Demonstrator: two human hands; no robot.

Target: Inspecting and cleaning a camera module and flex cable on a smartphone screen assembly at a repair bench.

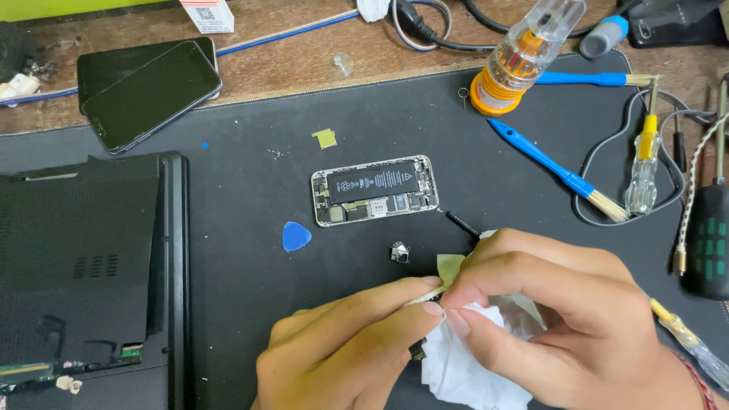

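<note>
1. Hands meet low on the black mat (228, 190) that covers the wooden counter (304, 53).
2. Left hand (342, 349) has its grip pinched together on a thin pale strip (448, 269), thumb and forefinger closed on it.
3. Right hand (577, 311) has its grip clamped on the same strip, with a crumpled white tissue (463, 364) bunched beneath its fingers.
4. Opened phone (374, 190), battery showing, lies on the mat above the hands, apart from them.
5. Blue pick (295, 236) lies left of a small metal part (399, 252).
6. Blue brush (558, 171) and a yellow-handled screwdriver (645, 163) rest to the right; a dark laptop (83, 273) sits left.
</note>
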